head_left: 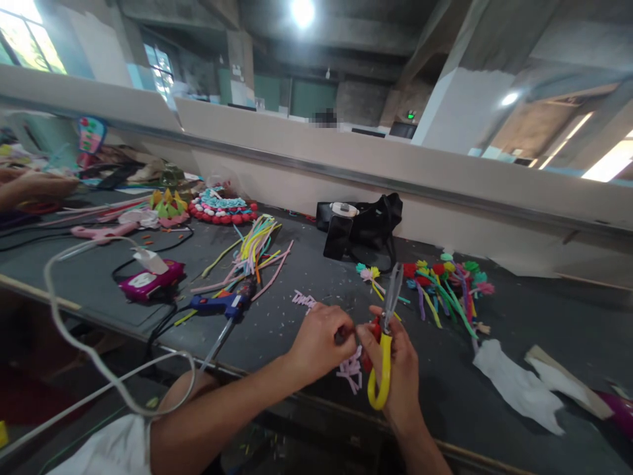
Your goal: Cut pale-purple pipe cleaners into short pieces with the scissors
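Observation:
My right hand is closed around scissors with a yellow and a red handle, their blades pointing up and away from me. Thumb and fingers of my left hand are pinched close to my right fingertips; whatever is between them is too small or hidden to make out. Short cut pieces of pink pipe cleaner lie on the table just below and between my hands. Another little cluster of pink pieces rests beyond my left hand. Small pipe-cleaner flowers lie past the scissor tips.
Left of my hands are a blue glue gun, loose pipe cleaners and a purple box with cables. A black bag and phone stand at the back. Colourful flowers and white tissue lie right. Another person's hand shows far left.

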Demonstrator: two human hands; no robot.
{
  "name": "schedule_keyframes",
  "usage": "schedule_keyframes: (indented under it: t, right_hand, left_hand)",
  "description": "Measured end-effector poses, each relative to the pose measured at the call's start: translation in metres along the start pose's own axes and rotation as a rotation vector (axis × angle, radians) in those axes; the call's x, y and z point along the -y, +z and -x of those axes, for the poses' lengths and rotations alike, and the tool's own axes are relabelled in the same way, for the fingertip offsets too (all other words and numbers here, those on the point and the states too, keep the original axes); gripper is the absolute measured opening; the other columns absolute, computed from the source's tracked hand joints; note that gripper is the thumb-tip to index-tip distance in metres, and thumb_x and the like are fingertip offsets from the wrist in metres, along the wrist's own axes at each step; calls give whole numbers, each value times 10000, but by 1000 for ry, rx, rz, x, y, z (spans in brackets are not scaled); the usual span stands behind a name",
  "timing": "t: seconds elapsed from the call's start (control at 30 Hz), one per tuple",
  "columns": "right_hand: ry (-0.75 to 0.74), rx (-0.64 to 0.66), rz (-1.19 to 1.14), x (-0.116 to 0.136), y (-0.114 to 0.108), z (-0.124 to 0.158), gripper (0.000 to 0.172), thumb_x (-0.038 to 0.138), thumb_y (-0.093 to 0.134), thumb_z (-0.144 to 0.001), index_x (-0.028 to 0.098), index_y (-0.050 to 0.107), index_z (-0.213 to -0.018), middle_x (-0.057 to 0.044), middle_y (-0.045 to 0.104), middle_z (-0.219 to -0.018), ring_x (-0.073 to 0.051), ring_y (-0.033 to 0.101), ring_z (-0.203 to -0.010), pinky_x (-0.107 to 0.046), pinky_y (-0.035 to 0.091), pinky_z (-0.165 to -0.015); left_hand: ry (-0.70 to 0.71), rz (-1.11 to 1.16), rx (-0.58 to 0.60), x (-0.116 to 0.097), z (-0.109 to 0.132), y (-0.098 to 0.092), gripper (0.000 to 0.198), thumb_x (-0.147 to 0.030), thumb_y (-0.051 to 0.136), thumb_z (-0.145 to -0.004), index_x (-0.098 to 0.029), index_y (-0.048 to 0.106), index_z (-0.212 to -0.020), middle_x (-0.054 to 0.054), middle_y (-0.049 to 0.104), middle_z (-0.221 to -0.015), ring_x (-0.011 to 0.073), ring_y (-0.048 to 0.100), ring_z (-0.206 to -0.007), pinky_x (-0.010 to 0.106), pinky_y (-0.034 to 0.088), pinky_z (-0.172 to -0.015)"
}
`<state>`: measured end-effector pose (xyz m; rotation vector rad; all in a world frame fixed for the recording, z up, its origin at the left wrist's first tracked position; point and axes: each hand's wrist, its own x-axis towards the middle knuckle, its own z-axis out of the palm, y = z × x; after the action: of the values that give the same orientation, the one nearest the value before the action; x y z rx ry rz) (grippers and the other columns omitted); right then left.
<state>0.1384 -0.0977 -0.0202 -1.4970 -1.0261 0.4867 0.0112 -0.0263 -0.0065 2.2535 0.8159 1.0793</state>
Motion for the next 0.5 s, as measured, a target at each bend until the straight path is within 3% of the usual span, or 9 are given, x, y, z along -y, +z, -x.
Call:
schedule_keyframes:
  t: [0.07,0.13,0.2,0.33,0.5]
  right_hand:
    - [2,14,-42,-1,0,0,515,450,681,-756,184,569,-1184,-25,664,-848,-106,581,-546,-211,481,-482]
    - [14,24,-70,-2,-1,0,488,434,686,-759,190,570,-1165,-5,647,-807,-84,540,-488,-199,461,-444]
    - [39,30,-118,-3,-2,-1,493,425,700,-752,201,561,-1169,20,625,-769,-69,505,-450,-192,442,-414]
    - [74,83,-222,-4,-4,-5,523,407,716,-744,231,536,-1203,47,597,-743,-69,508,-461,-187,434,-405]
    - [75,120,-249,-4,-5,-6,521,360,737,-725,240,540,-1192,51,590,-764,-62,510,-469,-185,438,-414]
  left_hand:
    - [76,-64,17,-1,2,1,54,-121,568,-693,-157,597,-666,12,618,-652,146,532,-657,313,362,-727]
    - [59,-35,35,-2,3,1,61,-123,558,-692,-158,602,-669,17,623,-664,148,535,-666,321,366,-746]
    - [-86,124,73,-2,1,-1,66,-165,559,-704,-164,615,-671,14,616,-656,145,529,-657,302,375,-706]
    - [-521,655,258,0,-7,-8,120,-249,569,-682,-153,640,-667,2,573,-599,121,475,-565,246,348,-548]
    - [-639,934,368,4,-11,-14,94,-199,592,-595,-135,656,-623,1,559,-579,107,466,-553,242,333,-546]
